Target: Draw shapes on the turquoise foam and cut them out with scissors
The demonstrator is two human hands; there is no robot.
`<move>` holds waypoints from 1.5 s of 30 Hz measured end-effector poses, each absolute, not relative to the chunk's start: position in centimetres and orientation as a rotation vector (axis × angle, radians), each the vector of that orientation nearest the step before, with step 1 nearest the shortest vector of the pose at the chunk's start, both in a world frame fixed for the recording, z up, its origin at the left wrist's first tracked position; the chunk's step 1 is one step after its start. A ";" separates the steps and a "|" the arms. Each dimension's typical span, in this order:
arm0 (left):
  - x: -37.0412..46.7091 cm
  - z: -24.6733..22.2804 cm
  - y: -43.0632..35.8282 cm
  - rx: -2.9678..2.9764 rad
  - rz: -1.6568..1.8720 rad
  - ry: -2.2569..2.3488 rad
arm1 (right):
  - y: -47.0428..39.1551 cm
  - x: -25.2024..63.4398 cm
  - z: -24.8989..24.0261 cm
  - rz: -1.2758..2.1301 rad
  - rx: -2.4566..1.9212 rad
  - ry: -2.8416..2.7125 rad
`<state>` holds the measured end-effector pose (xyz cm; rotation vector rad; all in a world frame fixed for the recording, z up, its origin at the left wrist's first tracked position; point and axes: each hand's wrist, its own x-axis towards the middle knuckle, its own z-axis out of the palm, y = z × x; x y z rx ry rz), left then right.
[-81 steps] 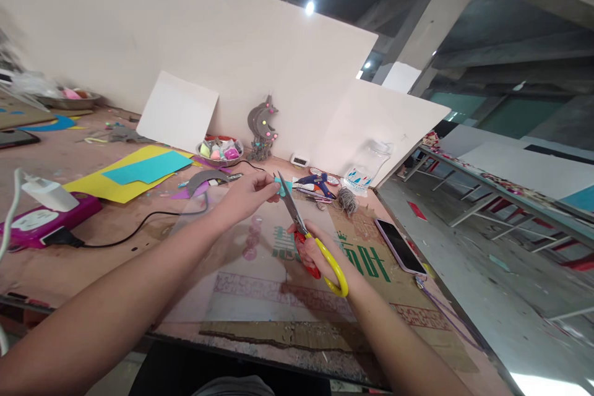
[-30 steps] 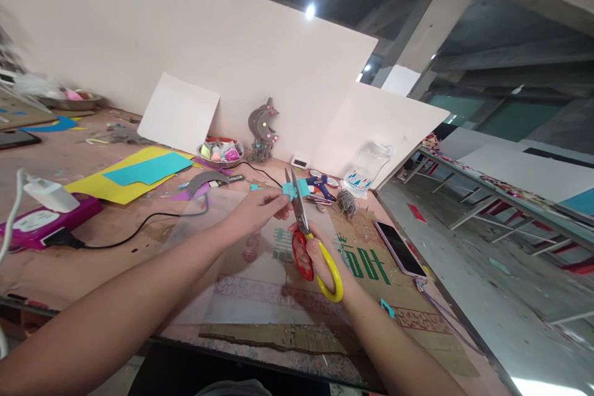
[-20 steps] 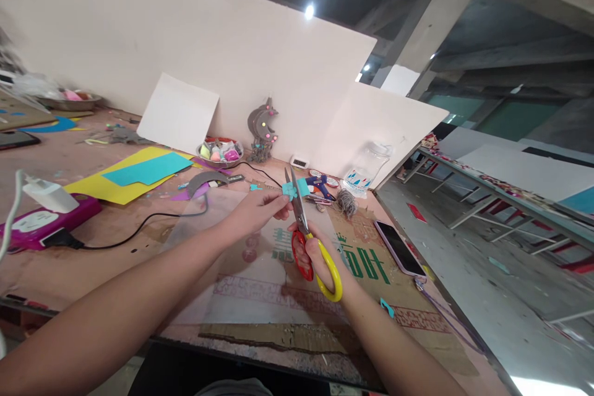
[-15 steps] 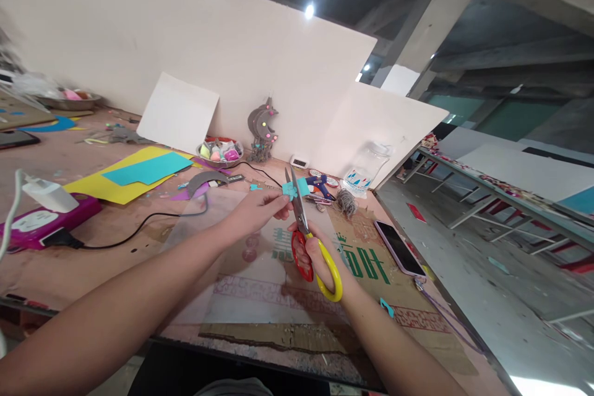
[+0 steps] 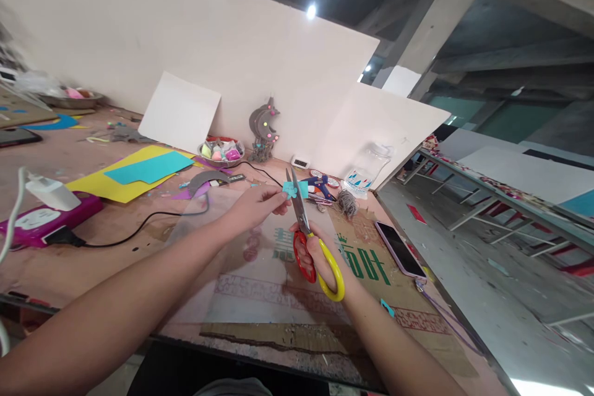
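My left hand (image 5: 266, 204) pinches a small turquoise piece of paper (image 5: 302, 189) by its left side. In my right hand (image 5: 320, 250) is a pair of scissors (image 5: 301, 216) with one red and one yellow handle loop. Its blades point up and away from me, slightly apart, and lie across the paper. Both hands are above a translucent sheet (image 5: 241, 303) and a printed cardboard piece (image 5: 417, 334). A turquoise scrap (image 5: 387, 307) rests on the cardboard by my right forearm.
Behind my hands are a glue gun (image 5: 319, 185), a ball of grey twine (image 5: 347, 203) and a clear jar (image 5: 370, 167). A phone (image 5: 400, 249) lies at the right. Leftward are yellow paper (image 5: 93, 182), turquoise card (image 5: 148, 168) and a purple power strip (image 5: 69, 223) with its cable.
My hands stay almost in place, both still holding the paper and scissors. The scissor blades have opened a little wider, and the view has shifted very slightly.
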<state>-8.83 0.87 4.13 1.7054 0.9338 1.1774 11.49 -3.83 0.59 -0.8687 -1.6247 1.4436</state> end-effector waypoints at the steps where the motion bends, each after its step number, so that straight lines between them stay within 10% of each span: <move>1: -8.9 4.2 0.9 1.714 1.179 0.940 | -3.8 11.5 0.6 1.435 -0.880 -1.629; 45: -10.5 4.3 2.1 1.708 1.277 1.117 | -4.0 11.6 1.2 1.442 -0.973 -1.675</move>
